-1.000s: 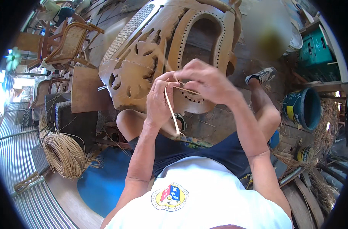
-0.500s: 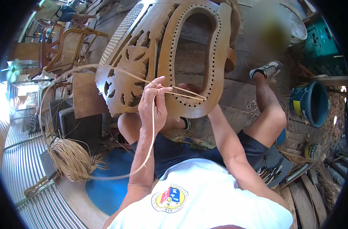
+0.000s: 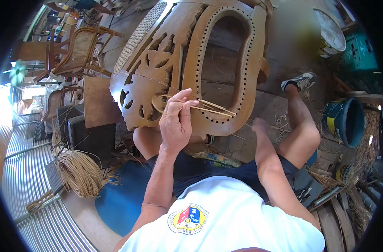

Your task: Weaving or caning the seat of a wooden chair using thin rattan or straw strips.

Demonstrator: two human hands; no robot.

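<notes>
- A brown chair (image 3: 80, 50) with a woven back stands far off on the left.
- A big round bundle of thin cane (image 3: 79, 174) sits below it, near a blue sheet (image 3: 124, 195).
- A wooden panel (image 3: 149, 84) with leafy cut-out shapes leans in the middle.
- The left hand (image 3: 177, 119) is up in front of the panel, with its thumb and fingers pinching thin cane strips (image 3: 212, 111).
- The strips go from that hand across to a small hole low on the right of the wooden frame (image 3: 193, 77), which has holes all around its long opening.
- The right hand (image 3: 261, 124) is just past the frame's bottom right edge. It is blurry, so I can't tell if its fingers hold anything.
- A dark blue-green bucket (image 3: 333, 112) is on the far right.
</notes>
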